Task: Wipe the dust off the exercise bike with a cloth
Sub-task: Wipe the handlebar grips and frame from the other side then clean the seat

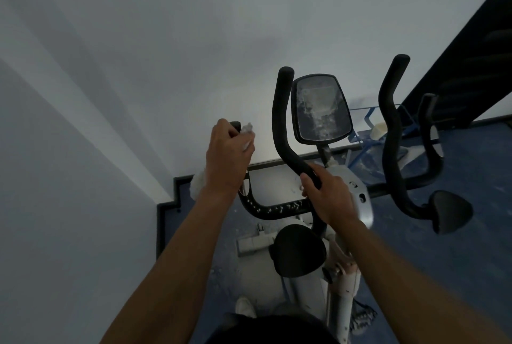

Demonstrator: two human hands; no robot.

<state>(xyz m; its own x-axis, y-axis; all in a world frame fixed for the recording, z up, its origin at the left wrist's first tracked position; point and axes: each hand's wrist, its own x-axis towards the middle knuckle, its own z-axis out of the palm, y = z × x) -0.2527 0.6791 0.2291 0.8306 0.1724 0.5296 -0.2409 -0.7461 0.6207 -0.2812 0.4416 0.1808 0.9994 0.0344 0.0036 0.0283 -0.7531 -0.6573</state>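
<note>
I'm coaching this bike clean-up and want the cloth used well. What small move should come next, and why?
Probably slide the left hand with the cloth down the left handlebar. That hand grips the cloth around the bar's top end, and white dust specks still dot the curved stretch below. The right hand holds the inner handlebar, which should steady the bike.

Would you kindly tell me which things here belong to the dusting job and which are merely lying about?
Job:
- dusty black-and-grey exercise bike, with its smeared console screen
- white cloth in the left hand
- right hand on the black foam handlebar

Lying about:
- second black bike
- blue wire rack
- cream cup
</note>
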